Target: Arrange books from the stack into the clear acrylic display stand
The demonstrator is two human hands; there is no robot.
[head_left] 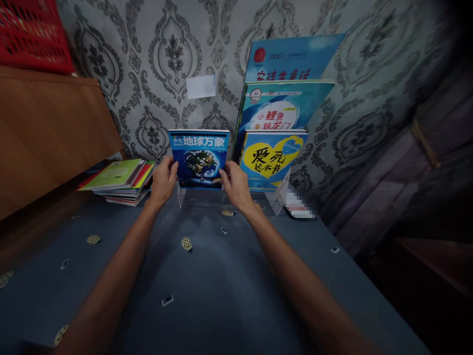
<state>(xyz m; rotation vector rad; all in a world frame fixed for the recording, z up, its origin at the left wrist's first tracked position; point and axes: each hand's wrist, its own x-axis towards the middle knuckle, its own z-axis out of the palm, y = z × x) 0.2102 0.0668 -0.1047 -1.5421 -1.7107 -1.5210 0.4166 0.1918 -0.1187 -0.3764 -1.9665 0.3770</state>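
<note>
Between my two hands stands a blue book (201, 160) with a globe on its cover, upright at the left part of a clear acrylic stand (207, 199). My left hand (163, 181) grips its left edge, thumb on the front. On the opposite edge, my right hand (236, 185) holds the book the same way. Just right of that hand, a blue book with a yellow heart (273, 160) leans in the stand. Behind it rise a teal book with a fish title (288, 101) and a taller blue book (291, 54).
Several thin books lie in a stack (120, 177) at the left, beside a wooden cabinet (51, 133) with a red basket (35, 37) on top. A patterned wall (173, 49) closes off the back. Grey curtains (399, 162) hang to the right of the blue-covered table (207, 296).
</note>
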